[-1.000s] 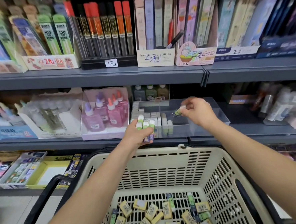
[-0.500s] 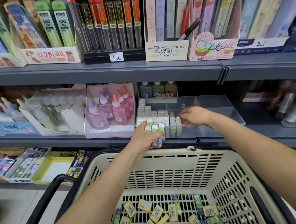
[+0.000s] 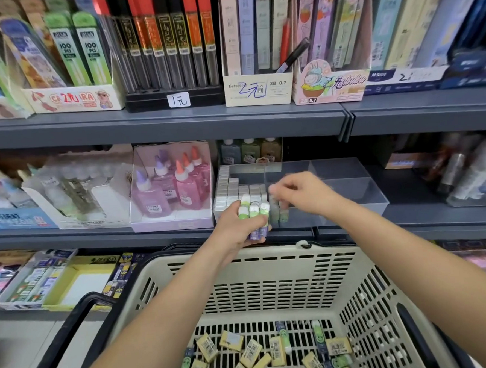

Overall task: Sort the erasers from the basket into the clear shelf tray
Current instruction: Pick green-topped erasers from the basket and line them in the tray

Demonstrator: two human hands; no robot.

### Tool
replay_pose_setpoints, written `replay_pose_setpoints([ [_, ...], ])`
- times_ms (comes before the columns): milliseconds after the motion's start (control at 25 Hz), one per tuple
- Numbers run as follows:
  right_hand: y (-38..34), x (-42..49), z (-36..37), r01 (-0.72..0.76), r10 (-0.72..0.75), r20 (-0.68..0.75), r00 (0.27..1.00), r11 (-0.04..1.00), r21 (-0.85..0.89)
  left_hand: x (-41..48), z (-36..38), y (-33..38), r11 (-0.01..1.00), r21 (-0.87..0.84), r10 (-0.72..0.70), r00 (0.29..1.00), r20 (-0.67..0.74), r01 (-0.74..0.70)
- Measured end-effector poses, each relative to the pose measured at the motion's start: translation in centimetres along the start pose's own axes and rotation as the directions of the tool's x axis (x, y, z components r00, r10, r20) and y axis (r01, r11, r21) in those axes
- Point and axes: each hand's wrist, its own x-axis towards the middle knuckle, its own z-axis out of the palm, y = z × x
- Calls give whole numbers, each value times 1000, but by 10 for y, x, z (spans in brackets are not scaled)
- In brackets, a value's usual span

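Middle shelf, left: box of glue bottles [image 3: 171, 188], just beside the clear tray [image 3: 350, 194].

Left hand [image 3: 236, 227] grips a bundle of erasers [image 3: 254, 211] with green and purple sleeves. They are held upright in front of the tray's front left corner, above the basket's far rim.

Tray, left part: packed erasers [image 3: 232, 188], white tops up, set in rows.

Below: beige basket [image 3: 270, 281]. Loose erasers [image 3: 250, 354] lie scattered on its floor, mostly yellow-wrapped, a few green.

Right hand [image 3: 305, 193] is over the tray's middle, fingers bent down toward the front rows. It is blurred, so I cannot tell whether it holds anything.
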Motion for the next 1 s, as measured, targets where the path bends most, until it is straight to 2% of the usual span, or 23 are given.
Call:
replay_pose_setpoints([
  [120,-4,-13,3,2,-8,141,990,999,44,1,9,-2,1000,13,-8,999,33,8],
  [200,-2,-10,-9,-52,38,104,994,990,132,2,11,-4,998,-64,-14,1000,22,15],
  [320,2,4,-33,-93,112,-52,992,954,285,5,4,-3,993,-122,4,1000,18,-2],
  [400,6,18,-38,-100,136,-168,976,973,209,4,-1,-2,995,-96,7,999,32,-4],
  [480,8,29,-28,-142,150,-185,971,988,58,2,-5,0,997,-82,1,999,44,2],
  [600,16,37,-6,-163,157,-60,986,981,-107,0,-12,4,997,-74,14,999,48,-10],
  [760,23,39,0,-187,198,56,979,968,-168,3,-14,7,997,-73,40,997,62,-35],
  [880,26,37,-1,-107,144,99,985,944,-313,4,-12,7,992,-122,35,995,97,-23],
  [960,20,32,-1,-72,74,-10,997,923,-377,3,-11,7,990,-137,46,993,112,-30],
  [1000,16,28,-1,-68,46,-77,996,948,-311,3,-12,7,991,-131,49,992,113,-34],
])
